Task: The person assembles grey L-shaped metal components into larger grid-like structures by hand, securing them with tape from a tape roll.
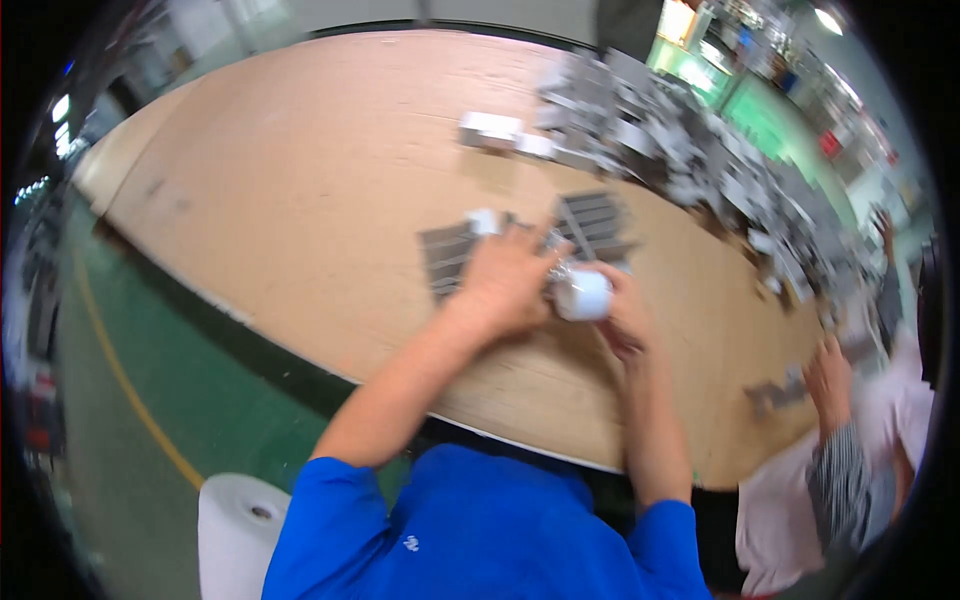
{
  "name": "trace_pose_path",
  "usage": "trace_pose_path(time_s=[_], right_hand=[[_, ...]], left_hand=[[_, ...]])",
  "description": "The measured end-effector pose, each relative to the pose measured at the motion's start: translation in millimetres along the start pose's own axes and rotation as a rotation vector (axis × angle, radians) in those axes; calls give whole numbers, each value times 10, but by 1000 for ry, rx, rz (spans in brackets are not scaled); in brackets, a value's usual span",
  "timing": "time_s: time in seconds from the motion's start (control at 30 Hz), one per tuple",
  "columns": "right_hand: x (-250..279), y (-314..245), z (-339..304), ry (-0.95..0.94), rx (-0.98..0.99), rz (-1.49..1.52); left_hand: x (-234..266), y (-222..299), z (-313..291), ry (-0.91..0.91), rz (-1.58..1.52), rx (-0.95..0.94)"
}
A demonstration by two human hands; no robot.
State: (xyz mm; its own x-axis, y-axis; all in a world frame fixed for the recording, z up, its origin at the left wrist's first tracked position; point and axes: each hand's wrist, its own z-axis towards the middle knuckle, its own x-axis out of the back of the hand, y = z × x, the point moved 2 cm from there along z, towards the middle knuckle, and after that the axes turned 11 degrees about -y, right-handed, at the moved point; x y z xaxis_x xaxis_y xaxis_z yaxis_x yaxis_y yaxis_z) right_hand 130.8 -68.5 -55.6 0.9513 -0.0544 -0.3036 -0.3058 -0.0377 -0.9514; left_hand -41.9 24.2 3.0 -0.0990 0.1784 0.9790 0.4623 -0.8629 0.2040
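Observation:
My right hand (625, 312) is closed round a white cylindrical object (583, 296) with something clear and shiny at its far side; motion blur hides its exact kind. Just left of it, my left hand (508, 275) has its fingers stretched out, their tips near the clear part. Under and beside that hand lies a grey ridged piece (447, 258), apparently card. Another grey striped piece (592, 222) rests just beyond the white object. A small white block (483, 221) sits beyond my left fingers.
Several small white boxes (491, 130) stand farther back on the brown table (300, 200). A long heap of grey pieces (690, 150) lines the far right. At right, a co-worker's hand (828, 383) is beside another grey piece (775, 397). A white roll (240, 540) is at lower left.

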Motion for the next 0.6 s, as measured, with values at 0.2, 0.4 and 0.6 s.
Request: trace_pose_path(time_s=[0.2, 0.4, 0.6], right_hand=[[228, 9, -141, 0, -5, 15], [298, -21, -24, -125, 8, -182], [-108, -273, -393, -266, 56, -510]], left_hand=[[-403, 81, 125, 460, 54, -223], [-398, 37, 91, 422, 115, -151], [-416, 115, 62, 339, 18, -93]])
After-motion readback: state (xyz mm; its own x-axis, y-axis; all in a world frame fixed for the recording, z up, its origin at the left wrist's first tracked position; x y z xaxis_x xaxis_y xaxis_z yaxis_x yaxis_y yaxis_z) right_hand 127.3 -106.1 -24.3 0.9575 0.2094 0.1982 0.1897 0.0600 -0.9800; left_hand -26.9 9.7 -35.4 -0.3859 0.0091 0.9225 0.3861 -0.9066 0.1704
